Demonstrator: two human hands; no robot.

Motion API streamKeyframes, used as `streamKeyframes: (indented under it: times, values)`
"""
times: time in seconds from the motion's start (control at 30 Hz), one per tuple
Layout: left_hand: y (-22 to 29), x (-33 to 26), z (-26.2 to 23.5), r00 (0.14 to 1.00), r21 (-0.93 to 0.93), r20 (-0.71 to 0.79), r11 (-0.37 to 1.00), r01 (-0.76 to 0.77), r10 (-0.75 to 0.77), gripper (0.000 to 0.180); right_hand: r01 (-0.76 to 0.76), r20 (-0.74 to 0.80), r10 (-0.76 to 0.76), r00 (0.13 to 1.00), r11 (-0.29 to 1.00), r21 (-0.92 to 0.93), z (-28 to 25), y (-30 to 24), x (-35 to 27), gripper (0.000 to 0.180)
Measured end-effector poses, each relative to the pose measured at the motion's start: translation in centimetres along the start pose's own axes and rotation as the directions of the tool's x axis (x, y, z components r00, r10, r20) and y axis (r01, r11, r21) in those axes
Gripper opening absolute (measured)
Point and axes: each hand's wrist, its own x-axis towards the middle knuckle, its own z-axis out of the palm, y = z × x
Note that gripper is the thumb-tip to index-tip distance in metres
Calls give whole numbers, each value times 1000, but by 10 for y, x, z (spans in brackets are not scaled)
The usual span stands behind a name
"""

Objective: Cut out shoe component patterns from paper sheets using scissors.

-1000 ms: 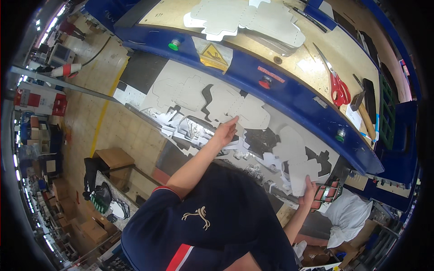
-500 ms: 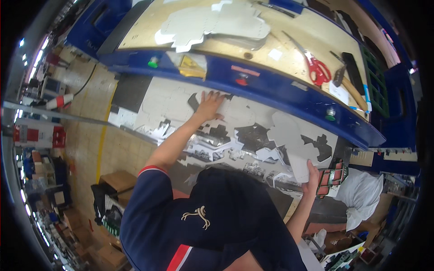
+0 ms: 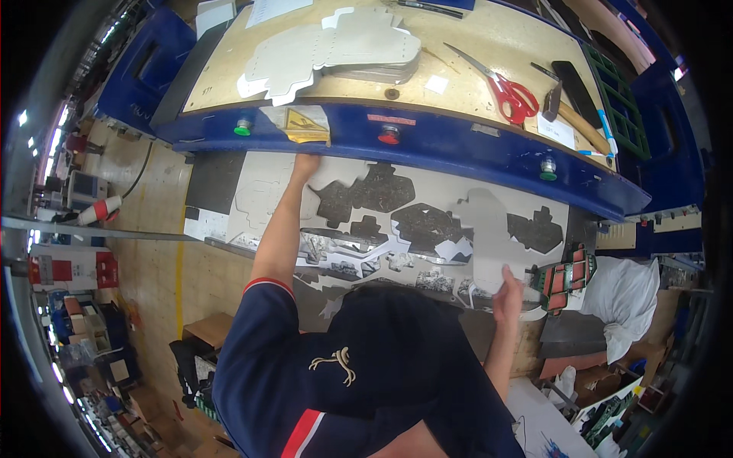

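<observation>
yellow triangular warning sign point(image 3: 304, 124) on blue machine front, just above the reaching hand | red strip label point(image 3: 391, 120) to its right, same front | small white square label point(image 3: 437, 84) on the tan worktop | white rectangular label point(image 3: 555, 130) by the tools, right end

Red-handled scissors point(image 3: 510, 90) lie above a blue bench edge point(image 3: 458, 149).

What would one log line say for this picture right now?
left hand: flat on grey die-cut cardboard sheet, far edge | right hand: gripping sheet's near edge | red-handled scissors: on wooden bench
</observation>
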Motion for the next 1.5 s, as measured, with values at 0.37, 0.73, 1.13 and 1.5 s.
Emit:
streamKeyframes:
  times: [0.37, 0.73, 1.13, 1.5]
  values:
    - [88, -185, 80, 855, -548, 368, 658, 516, -364, 27, -183, 173, 163, 971, 977, 106, 78, 62, 7, 28]
    - [178, -252, 121, 865, -667, 323, 556, 497, -385, 59, -238, 341, 669, 660, 616, -751, 76, 71, 4, 40]
    - [145, -237, 68, 867, -568, 423, 669, 479, -262, 34, -3, 225, 63, 972, 966, -259, 104, 79, 10, 47]
    - [-27, -183, -47, 401, -891, -40, 214, 399, -915, 23, -300, 97, 354, 930, 886, -354, 79, 86, 31, 40]
